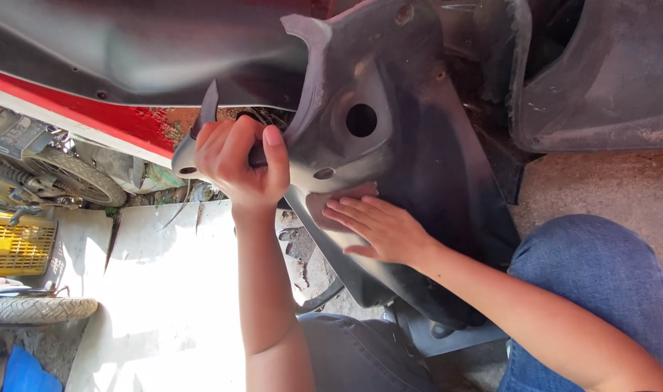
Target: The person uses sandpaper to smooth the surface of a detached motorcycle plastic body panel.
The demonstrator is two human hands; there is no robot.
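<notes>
My left hand (246, 161) is closed around the edge of the dark plastic panel (411, 160), and my right hand (378, 229) lies flat and open on it. I judge the panel not yet free — it sits against the red bodywork (121, 120).

A yellow crate (15, 247) sits above a loose tyre (41, 309).
</notes>
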